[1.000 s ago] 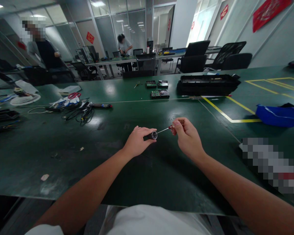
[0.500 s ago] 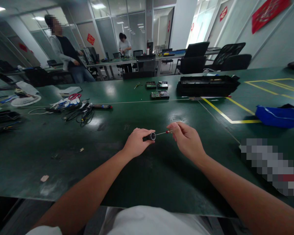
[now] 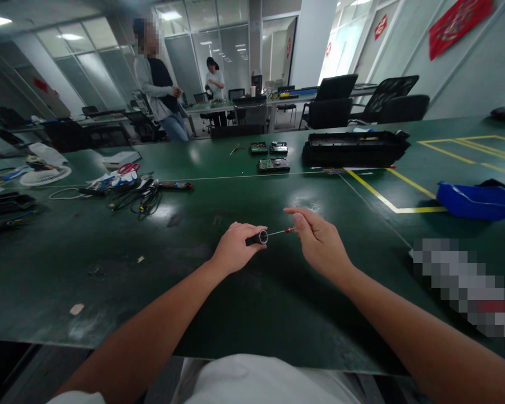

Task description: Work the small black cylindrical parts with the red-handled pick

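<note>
Screwdriver [image 3: 276,232] over the counter [image 3: 235,320] slants slightly down leftward, its shaft pointing at the right-facing mouth of a black tube [image 3: 255,239]. The left hand [image 3: 235,247] pinches the tube; whether the right hand [image 3: 322,241] grips the handle [image 3: 290,230] cannot be told.

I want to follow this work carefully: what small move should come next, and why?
Perhaps the right hand should close its outstretched finger onto the screwdriver, because that finger stands off it, while the tool points toward the open end of the black cylinder in the left hand.
</note>
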Motion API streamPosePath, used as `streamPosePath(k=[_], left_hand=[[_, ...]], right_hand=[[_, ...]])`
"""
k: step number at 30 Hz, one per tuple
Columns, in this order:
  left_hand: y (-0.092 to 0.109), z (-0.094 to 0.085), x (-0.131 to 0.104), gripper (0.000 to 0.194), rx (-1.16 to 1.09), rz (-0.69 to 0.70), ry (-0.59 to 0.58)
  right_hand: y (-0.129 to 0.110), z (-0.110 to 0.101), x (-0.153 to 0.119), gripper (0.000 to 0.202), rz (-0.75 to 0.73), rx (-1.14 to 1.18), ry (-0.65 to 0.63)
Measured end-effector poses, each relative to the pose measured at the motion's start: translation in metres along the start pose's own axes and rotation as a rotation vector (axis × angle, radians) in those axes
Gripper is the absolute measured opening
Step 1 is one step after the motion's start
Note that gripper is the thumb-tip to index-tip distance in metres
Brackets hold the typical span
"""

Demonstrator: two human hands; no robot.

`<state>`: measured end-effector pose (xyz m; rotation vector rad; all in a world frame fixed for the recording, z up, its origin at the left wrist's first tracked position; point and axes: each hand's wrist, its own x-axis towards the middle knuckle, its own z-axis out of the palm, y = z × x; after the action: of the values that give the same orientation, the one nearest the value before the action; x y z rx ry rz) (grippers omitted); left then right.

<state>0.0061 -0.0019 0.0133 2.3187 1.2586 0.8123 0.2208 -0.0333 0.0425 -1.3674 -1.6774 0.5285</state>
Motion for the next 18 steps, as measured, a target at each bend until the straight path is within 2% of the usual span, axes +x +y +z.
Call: streamPosePath(k=[7, 10, 13, 14, 16, 18], left_hand=[[0.0, -0.001, 0.001, 0.039, -0.008, -0.051, 0.001], [0.0, -0.001, 0.0, 0.039, -0.008, -0.019, 0.008], [0.001, -0.002, 0.001, 0.039, 0.035, 0.084, -0.002], [0.001, -0.003, 0.002, 0.039, 0.048, 0.093, -0.007], [0.0, -0.004, 0.003, 0.039, 0.06, 0.058, -0.023], [-0.002, -0.004, 0.004, 0.039, 0.055, 0.009, -0.041]], right_hand=[[0.005, 0.004, 0.0, 0.015, -0.012, 0.16, 0.012], [0.008, 0.006, 0.006, 0.017, 0.031, 0.275, 0.025], [0.016, 0.007, 0.015, 0.027, 0.192, 0.494, 0.081], [0.019, 0.007, 0.018, 0.027, 0.264, 0.57, 0.065], [0.026, 0.009, 0.022, 0.025, 0.321, 0.62, 0.097], [0.028, 0.01, 0.022, 0.024, 0.287, 0.584, 0.144]])
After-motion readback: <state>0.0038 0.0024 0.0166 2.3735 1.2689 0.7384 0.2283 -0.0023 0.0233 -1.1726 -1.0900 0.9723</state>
